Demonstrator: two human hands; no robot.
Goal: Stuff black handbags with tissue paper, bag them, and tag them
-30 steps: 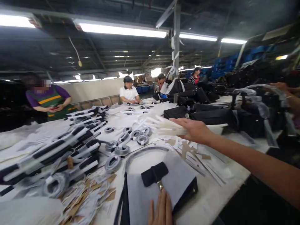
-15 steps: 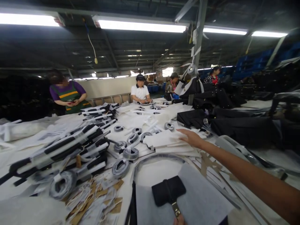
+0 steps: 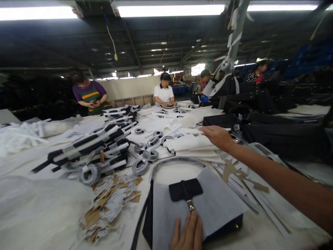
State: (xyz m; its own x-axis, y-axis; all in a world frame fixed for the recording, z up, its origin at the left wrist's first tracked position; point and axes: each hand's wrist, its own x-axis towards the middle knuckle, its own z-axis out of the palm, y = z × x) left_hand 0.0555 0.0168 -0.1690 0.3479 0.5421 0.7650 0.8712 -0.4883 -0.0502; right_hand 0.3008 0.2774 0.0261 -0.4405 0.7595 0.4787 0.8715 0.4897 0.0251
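At the lower centre of the frame, a black handbag (image 3: 148, 222) topped with thin whitish paper (image 3: 165, 215) lies on the white counter (image 3: 260, 239). The left hand (image 3: 187, 232) rests there, its grip unclosed, fingers laid flat beside a gold metal clasp (image 3: 191, 207). Right of centre, the right hand (image 3: 218, 137) stretches over stacked flat white sheets (image 3: 194, 144); I cannot tell whether its grip holds any.

L hand (image 3: 187, 231) lies on gray paper (image 3: 166, 211) over a black bag (image 3: 148, 222), by its gold clasp (image 3: 191, 206). R hand (image 3: 217, 136) is at a pile of white sheets (image 3: 192, 144). Gray rolls (image 3: 140, 171) & tags w/ strings (image 3: 92, 217) on bench (image 3: 256, 232). 4 ppl (image 3: 163, 93) in back.
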